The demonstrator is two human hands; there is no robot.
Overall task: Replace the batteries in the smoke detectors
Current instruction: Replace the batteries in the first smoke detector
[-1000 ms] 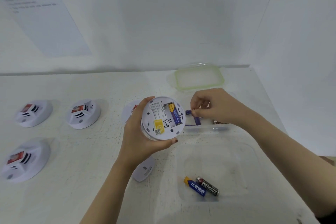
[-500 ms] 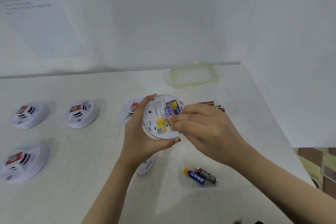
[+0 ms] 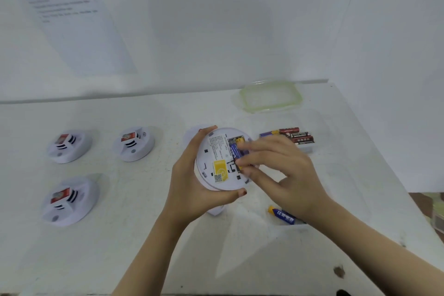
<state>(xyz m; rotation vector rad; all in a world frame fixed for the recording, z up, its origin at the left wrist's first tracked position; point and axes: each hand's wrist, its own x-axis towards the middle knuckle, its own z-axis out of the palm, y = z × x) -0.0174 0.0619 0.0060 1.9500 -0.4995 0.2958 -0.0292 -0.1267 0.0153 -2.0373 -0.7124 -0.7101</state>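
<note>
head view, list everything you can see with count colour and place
table detectors: three, white with red labels, left side
half-hidden detector: one, white, behind left hand
held detector: one, white, yellow sticker, back up, centre
blue battery: one, in held detector's open compartment
far batteries: several, red-black and purple, right of held detector
near battery: one, blue-yellow, by right wrist
lid: one, clear with green rim, table's back
white cover: one, under left hand
paper sheet: one, white, on wall
table: one, white
left hand: grips held detector
right hand: fingertips at the compartment
</note>
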